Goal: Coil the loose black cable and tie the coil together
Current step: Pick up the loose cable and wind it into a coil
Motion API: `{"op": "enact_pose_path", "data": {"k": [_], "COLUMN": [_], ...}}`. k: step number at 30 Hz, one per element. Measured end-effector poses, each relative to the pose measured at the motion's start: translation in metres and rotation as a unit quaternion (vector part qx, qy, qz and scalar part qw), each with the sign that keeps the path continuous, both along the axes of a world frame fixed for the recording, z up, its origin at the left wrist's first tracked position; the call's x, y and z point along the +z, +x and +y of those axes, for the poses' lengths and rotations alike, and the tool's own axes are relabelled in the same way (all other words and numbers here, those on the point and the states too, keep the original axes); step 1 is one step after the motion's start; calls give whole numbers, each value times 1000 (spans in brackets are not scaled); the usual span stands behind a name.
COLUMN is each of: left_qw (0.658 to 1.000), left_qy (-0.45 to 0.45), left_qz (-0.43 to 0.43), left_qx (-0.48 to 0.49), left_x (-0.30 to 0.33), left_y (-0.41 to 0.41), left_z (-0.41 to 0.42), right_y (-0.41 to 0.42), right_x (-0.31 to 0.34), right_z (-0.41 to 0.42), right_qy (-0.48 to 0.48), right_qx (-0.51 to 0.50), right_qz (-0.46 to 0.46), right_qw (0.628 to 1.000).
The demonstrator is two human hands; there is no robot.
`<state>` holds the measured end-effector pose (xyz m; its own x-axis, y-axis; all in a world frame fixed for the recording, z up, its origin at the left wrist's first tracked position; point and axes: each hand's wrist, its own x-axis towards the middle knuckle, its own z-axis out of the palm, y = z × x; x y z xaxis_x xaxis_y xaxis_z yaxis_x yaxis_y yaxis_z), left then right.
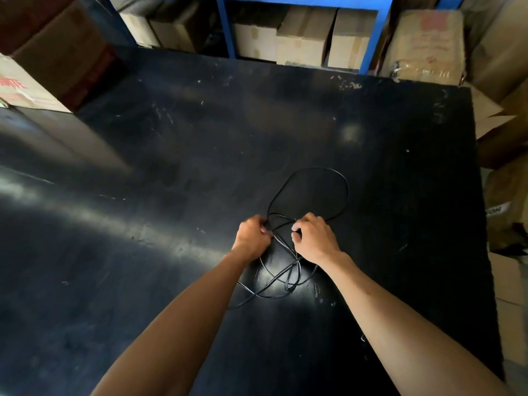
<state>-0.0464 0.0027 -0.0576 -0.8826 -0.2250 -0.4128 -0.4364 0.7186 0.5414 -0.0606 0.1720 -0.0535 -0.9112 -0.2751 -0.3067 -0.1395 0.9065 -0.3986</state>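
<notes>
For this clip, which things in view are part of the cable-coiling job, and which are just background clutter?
Part of the job:
- black cable, partly looped, loose strands trailing toward the person
- left hand, gripping the cable
- right hand, gripping the cable
- black table, the work surface

Just lying about:
- cardboard boxes behind the table
- blue shelf frame
- boxes at the right edge

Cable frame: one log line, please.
stage: coiling | left hand: shut on cable | right hand: shut on cable | one loop ahead on table, rest loose | tie: none
</notes>
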Motion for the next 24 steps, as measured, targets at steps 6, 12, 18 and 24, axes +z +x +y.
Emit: {"op": "enact_pose_path", "data": {"k": [6,12,18,24], "left_qw": [999,958,873,879], "left_qy": [15,187,413,462], "left_qz": [-15,-126,-186,-68], "left_qx": [28,176,180,97], "left_x": [0,27,81,135], "left_y": [10,12,31,52], "left_z": [2,-32,-67,-64], "right_y": [6,20,55,101], "right_x": [9,35,82,112], "right_z": [2,7,-6,-26], "right_qy": [-15,-42,-228,-380], "right_qx": [-17,-65,-8,-57], "right_qz": [-10,50,-22,-48], "right_qw": [1000,996,973,922]}}
